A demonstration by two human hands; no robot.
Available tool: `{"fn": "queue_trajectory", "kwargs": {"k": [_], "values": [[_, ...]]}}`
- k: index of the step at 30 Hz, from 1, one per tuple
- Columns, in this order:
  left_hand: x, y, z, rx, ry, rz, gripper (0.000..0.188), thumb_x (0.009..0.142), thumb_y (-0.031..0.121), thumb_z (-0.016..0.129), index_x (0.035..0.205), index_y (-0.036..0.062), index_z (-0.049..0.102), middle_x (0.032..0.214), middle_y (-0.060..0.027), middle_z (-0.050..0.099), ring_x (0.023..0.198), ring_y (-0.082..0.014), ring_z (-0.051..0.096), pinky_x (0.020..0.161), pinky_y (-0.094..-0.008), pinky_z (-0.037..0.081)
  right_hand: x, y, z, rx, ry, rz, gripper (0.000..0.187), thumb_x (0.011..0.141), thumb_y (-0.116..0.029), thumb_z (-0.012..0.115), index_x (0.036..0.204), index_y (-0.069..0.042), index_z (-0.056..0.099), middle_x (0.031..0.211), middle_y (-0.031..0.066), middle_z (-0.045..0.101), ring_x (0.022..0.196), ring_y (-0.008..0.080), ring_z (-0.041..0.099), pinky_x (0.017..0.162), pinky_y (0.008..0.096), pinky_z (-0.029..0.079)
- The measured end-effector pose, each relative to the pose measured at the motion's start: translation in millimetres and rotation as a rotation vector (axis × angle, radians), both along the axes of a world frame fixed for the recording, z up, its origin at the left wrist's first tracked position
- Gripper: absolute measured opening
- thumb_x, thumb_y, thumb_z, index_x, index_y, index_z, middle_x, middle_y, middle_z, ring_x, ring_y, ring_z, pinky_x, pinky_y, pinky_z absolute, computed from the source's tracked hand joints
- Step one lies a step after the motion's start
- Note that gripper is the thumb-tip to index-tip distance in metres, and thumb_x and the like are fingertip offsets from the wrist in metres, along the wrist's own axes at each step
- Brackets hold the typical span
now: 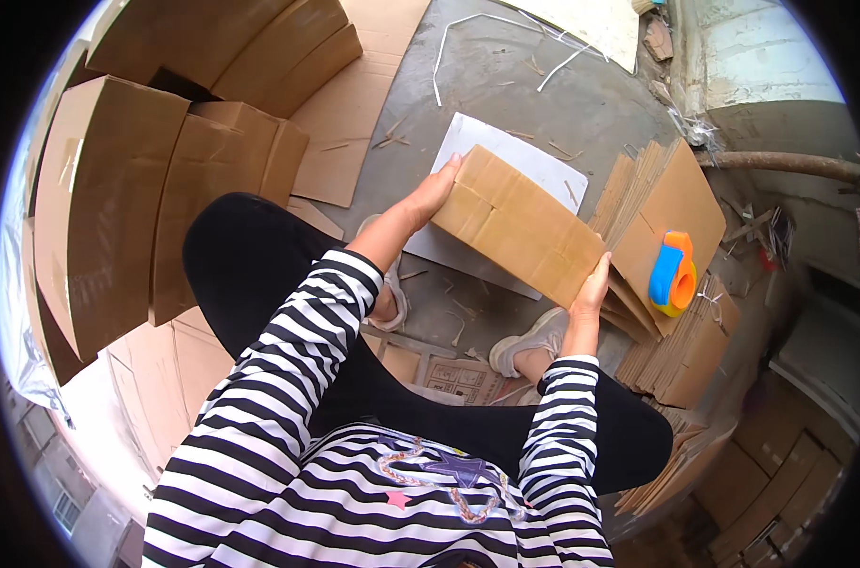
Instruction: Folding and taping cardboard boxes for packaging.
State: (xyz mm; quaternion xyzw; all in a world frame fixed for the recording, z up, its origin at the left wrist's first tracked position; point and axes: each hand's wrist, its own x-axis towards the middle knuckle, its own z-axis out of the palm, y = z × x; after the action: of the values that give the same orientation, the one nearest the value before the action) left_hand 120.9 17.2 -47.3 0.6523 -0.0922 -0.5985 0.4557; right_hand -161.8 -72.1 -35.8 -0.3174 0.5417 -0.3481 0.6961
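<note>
Grey concrete floor [501,71] lies behind an oblong brown cardboard box [524,225].

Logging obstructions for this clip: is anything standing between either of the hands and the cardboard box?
Nothing visible is. The left hand and right hand hold opposite ends of the cardboard box directly. The tape dispenser sits to the right, on stacked cardboard, apart from both.

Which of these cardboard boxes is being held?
The long box between the left hand and right hand, over the white sheet; the other boxes are grouped at left.
</note>
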Motion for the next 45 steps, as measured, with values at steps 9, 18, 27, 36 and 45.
{"fn": "queue_trajectory", "kwargs": {"k": [9, 18, 27, 36, 45], "values": [[33.5, 21.2, -159.7, 0.117, -0.697, -0.2, 0.07, 0.088, 0.06, 0.029, 0.122, 0.0036, 0.052, 0.125, -0.0195, 0.05, 0.116, -0.0292, 0.048, 0.096, -0.0348, 0.036, 22.8, 0.7, -4.5, -0.067, 0.063, 0.075, 0.062, 0.094, -0.051, 0.027, 0.135, -0.004, 0.036, 0.134, 0.0072, 0.042, 0.121, 0.0219, 0.041, 0.101, 0.0322, 0.032], [-24.3, -5.2, -19.5, -0.025, -0.222, 0.303, 0.053, 0.092, 0.039, 0.04, 0.133, 0.0064, 0.037, 0.139, -0.0221, 0.028, 0.128, -0.0359, 0.03, 0.105, -0.0388, 0.026, -19.8, -12.2, 17.4, -0.022, -0.117, 0.155, 0.066, 0.093, -0.053, 0.03, 0.139, -0.007, 0.03, 0.14, 0.0097, 0.034, 0.129, 0.0242, 0.032, 0.105, 0.0378, 0.027], [-56.9, 37.8, 218.7, -0.734, -1.029, 0.295, 0.046, 0.091, 0.012, 0.042, 0.132, -0.0049, 0.029, 0.141, -0.0296, 0.011, 0.132, -0.0422, 0.018, 0.107, -0.0415, 0.02, 0.9, -10.5, 26.0, 0.242, -0.988, 0.122, 0.054, 0.093, -0.046, 0.034, 0.126, -0.005, 0.046, 0.127, 0.0099, 0.049, 0.115, 0.0262, 0.047, 0.098, 0.0419, 0.035], [-64.2, 121.0, 263.8, -0.639, -1.08, 0.143, 0.062, 0.088, 0.033, 0.053, 0.138, 0.0074, 0.028, 0.141, -0.0276, 0.014, 0.128, -0.0433, 0.024, 0.1, -0.0429, 0.032, 18.4, 8.8, 127.7, -0.171, -0.548, 0.038, 0.054, 0.092, -0.044, 0.03, 0.122, -0.004, 0.049, 0.121, 0.0125, 0.053, 0.11, 0.0271, 0.051, 0.093, 0.0399, 0.04], [-12.5, 171.0, 307.4, -0.722, -0.774, 0.184, 0.104, 0.076, 0.059, 0.059, 0.142, 0.0013, 0.002, 0.145, -0.0259, 0.009, 0.136, -0.0335, 0.01, 0.109, -0.04, 0.014, 70.8, 24.1, 246.3, -0.443, -0.653, 0.127, 0.051, 0.094, -0.043, 0.034, 0.123, -0.004, 0.048, 0.119, 0.0089, 0.054, 0.109, 0.0223, 0.05, 0.094, 0.0372, 0.038]]}}
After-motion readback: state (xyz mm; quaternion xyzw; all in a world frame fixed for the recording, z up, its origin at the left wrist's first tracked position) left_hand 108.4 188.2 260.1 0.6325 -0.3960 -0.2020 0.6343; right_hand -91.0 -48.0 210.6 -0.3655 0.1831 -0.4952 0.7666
